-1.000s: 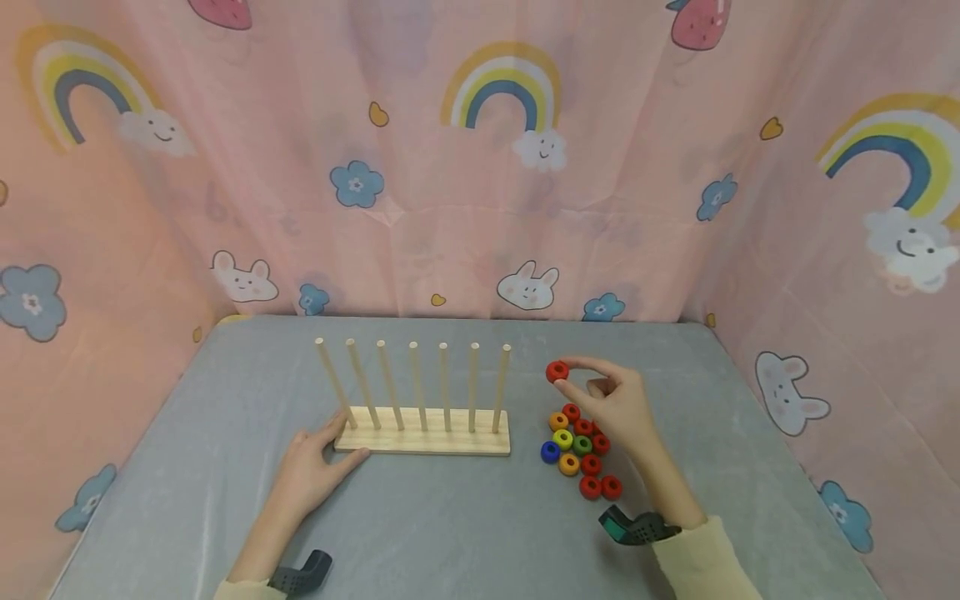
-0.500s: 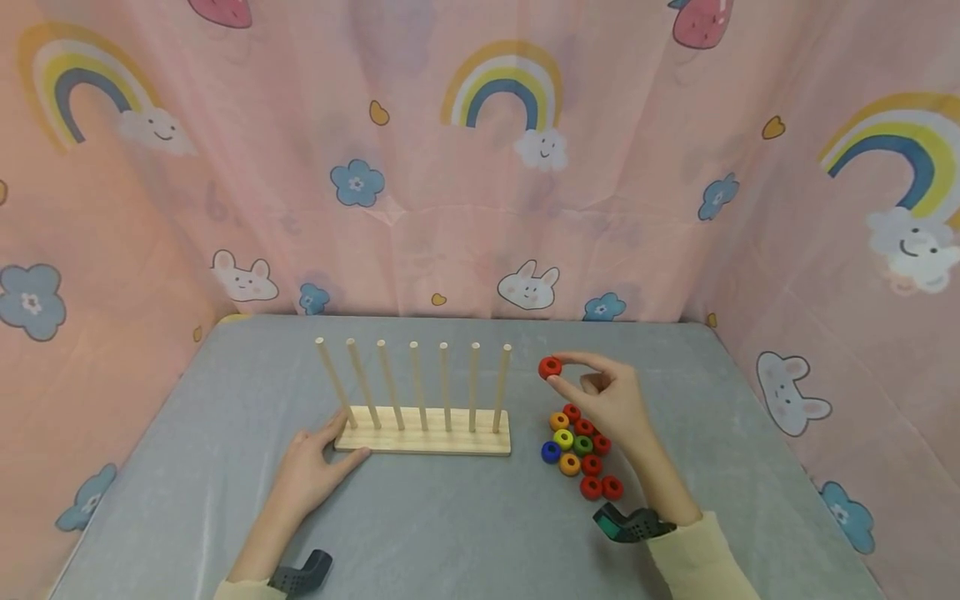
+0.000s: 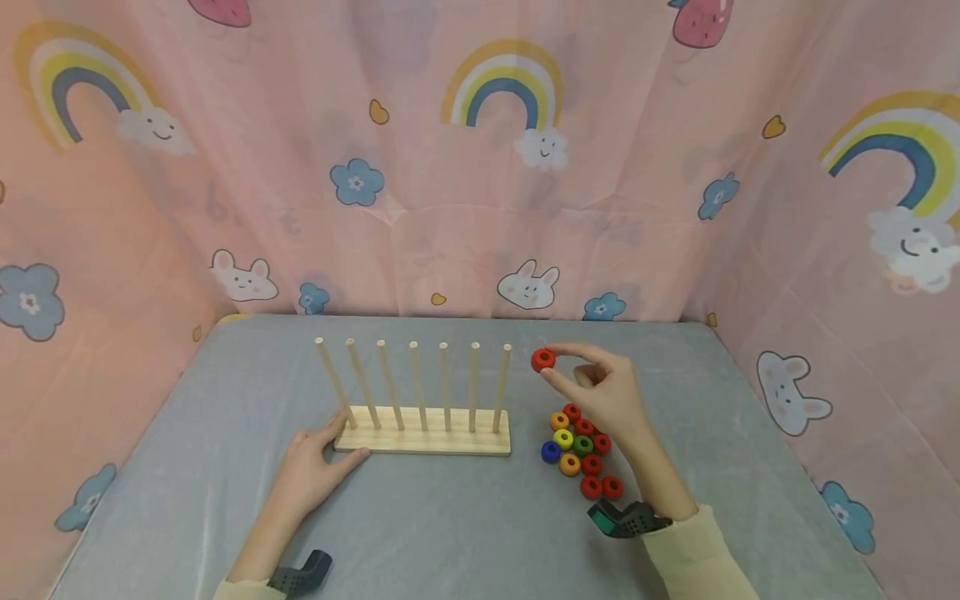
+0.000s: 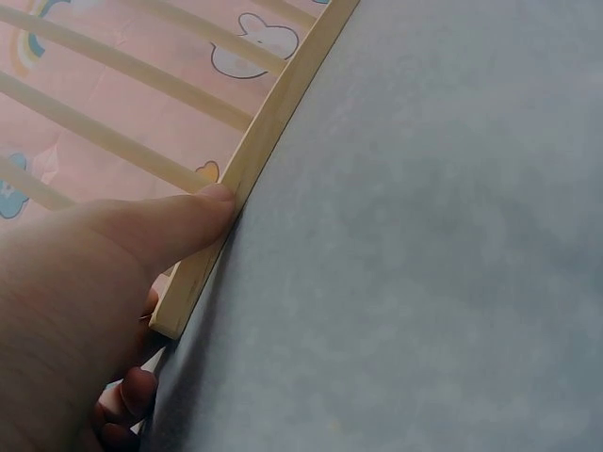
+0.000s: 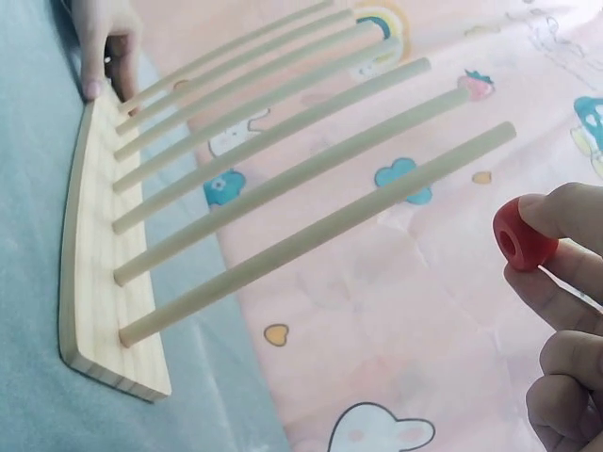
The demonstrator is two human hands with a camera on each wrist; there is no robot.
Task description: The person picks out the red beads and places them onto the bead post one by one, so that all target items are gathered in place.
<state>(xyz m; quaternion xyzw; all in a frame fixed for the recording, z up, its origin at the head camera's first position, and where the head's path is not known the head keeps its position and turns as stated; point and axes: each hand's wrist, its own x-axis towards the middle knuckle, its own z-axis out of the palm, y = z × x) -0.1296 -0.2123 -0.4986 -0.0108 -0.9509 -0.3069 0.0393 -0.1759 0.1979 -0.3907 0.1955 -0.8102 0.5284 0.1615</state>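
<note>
A wooden peg stand [image 3: 435, 444] lies on the table, with a row of several upright bare pegs. My left hand [image 3: 306, 473] grips the left end of its base, thumb against the front edge and fingers round the far side. The left wrist view shows that thumb on the base edge [image 4: 273, 118]. To the right of the rightmost peg [image 5: 330, 226], apart from it, my right hand [image 3: 611, 396] pinches a red bead [image 5: 535, 237] between thumb and forefinger in the air. The bead's hole shows in the right wrist view.
Beneath my right hand lies a cluster of loose beads: several red ones [image 3: 585, 493], orange ones [image 3: 564, 472], a yellow [image 3: 557, 443], a green [image 3: 577, 451] and a blue bead [image 3: 545, 457]. A patterned pink curtain [image 3: 465, 233] surrounds the grey table [image 3: 450, 533].
My right hand has moved a little left and up with the red bead, closer to the rightmost peg. The left hand and the peg stand have stayed put.
</note>
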